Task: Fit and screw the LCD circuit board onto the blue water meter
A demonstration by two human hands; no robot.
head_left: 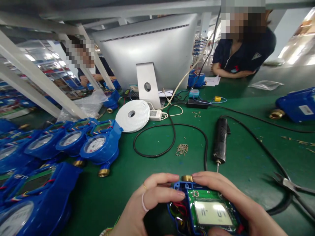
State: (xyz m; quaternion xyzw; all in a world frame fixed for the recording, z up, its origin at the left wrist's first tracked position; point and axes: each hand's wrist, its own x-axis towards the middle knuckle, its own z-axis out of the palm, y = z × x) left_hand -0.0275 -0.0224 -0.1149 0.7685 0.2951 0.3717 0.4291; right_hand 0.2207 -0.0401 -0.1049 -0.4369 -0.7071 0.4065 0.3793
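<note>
Head view shows the left hand (141, 205) and right hand (237, 198) grasping the water meter (205, 209) between them, its brass threaded end (187, 178) pointing away across the tabletop (147, 167).

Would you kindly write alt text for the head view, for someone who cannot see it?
A person's left hand and right hand hold an open blue meter with a display at a green table. Beyond lie small screws and a black power screwdriver, with pliers at right, more blue meters at left, and a monitor and two people behind.
</note>
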